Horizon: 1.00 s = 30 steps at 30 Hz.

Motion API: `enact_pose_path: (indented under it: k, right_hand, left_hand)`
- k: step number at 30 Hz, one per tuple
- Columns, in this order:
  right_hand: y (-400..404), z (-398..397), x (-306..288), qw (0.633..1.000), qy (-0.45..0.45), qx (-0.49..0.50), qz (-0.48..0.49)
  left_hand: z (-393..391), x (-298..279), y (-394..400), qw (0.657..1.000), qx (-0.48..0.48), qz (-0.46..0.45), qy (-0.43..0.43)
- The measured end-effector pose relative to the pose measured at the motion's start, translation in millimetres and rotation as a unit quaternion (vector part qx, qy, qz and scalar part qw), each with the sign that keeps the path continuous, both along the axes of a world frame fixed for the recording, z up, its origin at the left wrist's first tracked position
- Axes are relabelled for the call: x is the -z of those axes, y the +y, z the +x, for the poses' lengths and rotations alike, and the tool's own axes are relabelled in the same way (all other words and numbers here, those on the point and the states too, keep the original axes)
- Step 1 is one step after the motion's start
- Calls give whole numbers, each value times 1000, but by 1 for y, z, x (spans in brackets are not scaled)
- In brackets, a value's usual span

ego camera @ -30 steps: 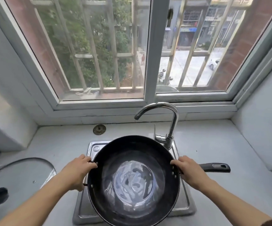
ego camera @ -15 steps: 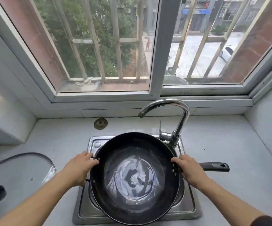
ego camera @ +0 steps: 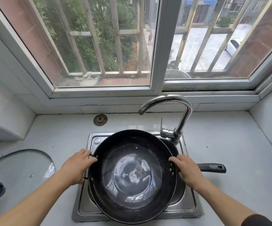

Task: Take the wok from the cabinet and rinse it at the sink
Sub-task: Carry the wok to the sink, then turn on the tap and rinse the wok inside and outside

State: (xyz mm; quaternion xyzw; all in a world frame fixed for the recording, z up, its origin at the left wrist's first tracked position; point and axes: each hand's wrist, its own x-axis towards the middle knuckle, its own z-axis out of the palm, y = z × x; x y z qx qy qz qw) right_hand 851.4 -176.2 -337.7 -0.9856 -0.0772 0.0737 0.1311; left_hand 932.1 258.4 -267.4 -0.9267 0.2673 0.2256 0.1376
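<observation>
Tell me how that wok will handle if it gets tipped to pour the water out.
The wok looks like rigid dark metal, so it should not flex. Water pooled in its bowl would likely slosh and shift the weight. The left hand and right hand grip opposite sides at its wet-looking rim, which may be slippery.

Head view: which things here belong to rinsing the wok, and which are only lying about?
For the job:
wok, with water in it
left hand and right hand, gripping its rim
sink
tap, no water running

Lying about:
glass lid on the counter
strainer by the wall
</observation>
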Motion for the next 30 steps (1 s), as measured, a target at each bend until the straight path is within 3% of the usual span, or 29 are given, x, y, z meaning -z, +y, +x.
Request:
enact_pose_path:
  k: [12, 16, 24, 30]
  right_hand:
    - [-5, -6, -12, 995, 62, 21, 80]
    - [-2, 0, -29, 995, 19, 28, 92]
    - [29, 61, -53, 990, -70, 41, 112]
    - [43, 112, -53, 991, -7, 104, 82]
  left_hand:
    - [-10, -7, 1, 997, 14, -35, -67]
    - [-11, -3, 4, 994, 33, -39, -97]
    - [-18, -4, 6, 996, -12, -61, -70]
    - [-18, 0, 7, 992, -2, -74, -102]
